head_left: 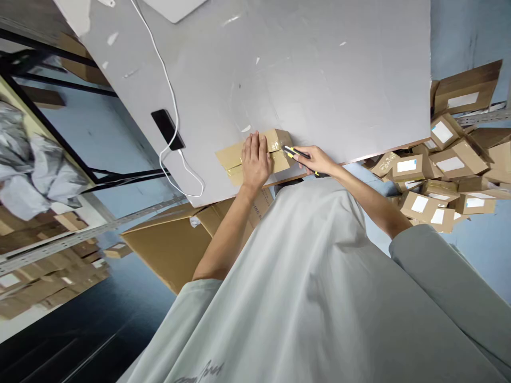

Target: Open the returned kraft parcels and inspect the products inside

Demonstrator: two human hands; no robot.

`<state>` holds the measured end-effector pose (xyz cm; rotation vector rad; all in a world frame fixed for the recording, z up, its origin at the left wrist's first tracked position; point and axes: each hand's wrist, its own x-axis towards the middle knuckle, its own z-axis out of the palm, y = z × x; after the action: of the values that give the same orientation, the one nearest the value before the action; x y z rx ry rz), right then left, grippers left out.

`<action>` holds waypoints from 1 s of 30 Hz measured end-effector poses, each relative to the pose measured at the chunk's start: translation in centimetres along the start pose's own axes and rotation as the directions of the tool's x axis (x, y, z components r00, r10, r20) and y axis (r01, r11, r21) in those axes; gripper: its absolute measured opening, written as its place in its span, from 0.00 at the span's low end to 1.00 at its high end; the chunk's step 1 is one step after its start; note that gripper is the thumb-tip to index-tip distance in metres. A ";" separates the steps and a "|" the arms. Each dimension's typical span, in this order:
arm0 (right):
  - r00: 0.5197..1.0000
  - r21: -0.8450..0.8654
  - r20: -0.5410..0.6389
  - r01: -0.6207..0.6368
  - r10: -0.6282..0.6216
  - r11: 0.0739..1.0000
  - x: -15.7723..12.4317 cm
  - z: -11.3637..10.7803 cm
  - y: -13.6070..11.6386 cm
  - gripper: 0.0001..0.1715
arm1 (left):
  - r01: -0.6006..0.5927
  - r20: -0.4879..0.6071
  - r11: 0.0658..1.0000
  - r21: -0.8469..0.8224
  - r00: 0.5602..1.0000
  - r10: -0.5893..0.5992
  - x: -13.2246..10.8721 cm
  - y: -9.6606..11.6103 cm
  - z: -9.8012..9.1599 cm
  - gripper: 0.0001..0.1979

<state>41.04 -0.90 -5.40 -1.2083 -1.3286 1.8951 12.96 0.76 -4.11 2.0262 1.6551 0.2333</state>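
A small brown cardboard box [279, 139] with clear tape on its end lies at the near edge of the grey table. My left hand [255, 159] rests flat on top of it, fingers stretched out side by side. In my right hand [317, 161] is a black and yellow utility knife [297, 153], its tip at the taped right end of the box. Whether the blade has gone into the tape I cannot tell.
A black phone [167, 129] with a white cable [170, 85] lies left on the grey table [339, 80]. Below the near edge stands a large open carton [171, 242]. Many small boxes [451, 162] are piled at the right, and shelves [48, 239] with boxes stand left.
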 end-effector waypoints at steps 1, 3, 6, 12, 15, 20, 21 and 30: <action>1.000 0.013 0.002 -0.007 0.007 1.000 -0.3 0.1 0.2 0.27 | 0.010 0.000 1.000 0.021 1.000 -0.010 0.0 0.2 0.0 0.40; 1.000 0.023 -0.014 -0.019 0.020 1.000 -0.9 0.2 0.3 0.25 | 0.021 -0.004 0.999 0.048 1.000 -0.020 0.1 0.5 -0.2 0.39; 0.999 -0.014 0.007 -0.042 0.042 0.999 -1.4 0.0 -0.1 0.19 | 0.017 -0.020 0.998 0.054 1.000 -0.016 0.2 0.8 -0.3 0.38; 0.992 -0.124 0.074 -0.093 0.103 0.988 -1.5 -1.5 -1.7 0.17 | -0.009 -0.009 0.996 0.087 1.000 0.010 0.0 0.4 0.0 0.37; 0.981 -0.176 0.134 -0.113 0.137 0.978 -2.2 -2.7 -2.6 0.14 | -0.021 -0.010 0.995 0.099 1.000 0.022 0.1 0.4 0.1 0.36; 0.980 -0.258 0.050 -0.175 0.194 0.950 -3.7 -4.3 -3.0 0.10 | -0.014 -0.074 0.996 0.087 0.997 0.021 1.1 1.0 0.4 0.35; 0.981 -0.256 -0.025 -0.194 0.194 0.947 -3.6 -4.3 -3.0 0.13 | -0.017 -0.091 0.997 0.076 0.996 0.024 1.4 1.2 0.5 0.35; 0.967 -0.025 -0.246 -0.074 0.066 0.997 1.9 -1.4 -2.4 0.25 | -0.103 -0.105 0.993 -0.060 0.990 0.096 1.0 2.1 0.7 0.24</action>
<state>41.20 2.18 -4.07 -1.4715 -1.2029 1.7100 15.31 1.26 -3.87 2.0804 1.5864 0.4275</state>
